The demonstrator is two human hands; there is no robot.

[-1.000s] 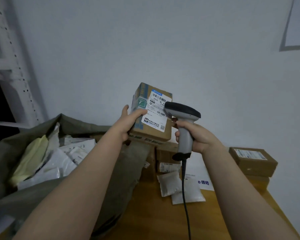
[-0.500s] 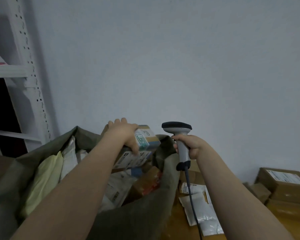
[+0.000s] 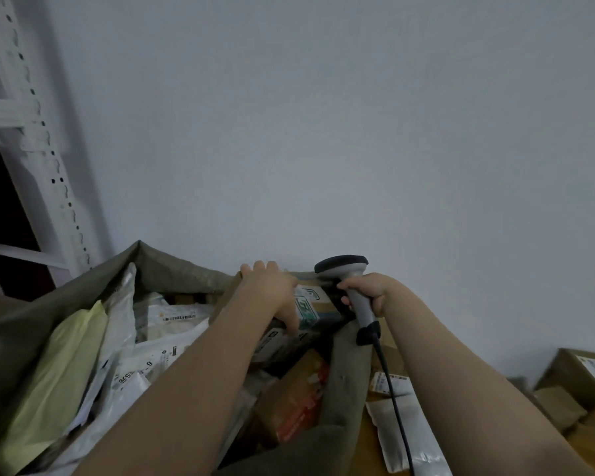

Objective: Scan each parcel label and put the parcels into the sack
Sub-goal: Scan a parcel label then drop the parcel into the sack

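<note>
My left hand (image 3: 272, 297) grips a brown cardboard parcel (image 3: 310, 302) with green-and-white tape, holding it at the far right inside the open grey-green sack (image 3: 340, 417). The sack holds several parcels: white poly bags (image 3: 152, 352), a pale yellow bag (image 3: 55, 379) and a brown box with red tape (image 3: 296, 400). My right hand (image 3: 368, 290) grips the handle of a grey barcode scanner (image 3: 344, 269) just right of the parcel; its black cable (image 3: 392, 400) hangs down over the sack's edge.
More cardboard boxes (image 3: 584, 376) are stacked at the right edge. White poly parcels (image 3: 402, 424) lie on the wooden table (image 3: 368, 451) right of the sack. A white perforated metal shelf post (image 3: 38, 146) stands at the left against the plain wall.
My left hand has carried the scanned parcel from in front of the scanner down into the sack. My right hand with the scanner has dropped to beside the sack.
</note>
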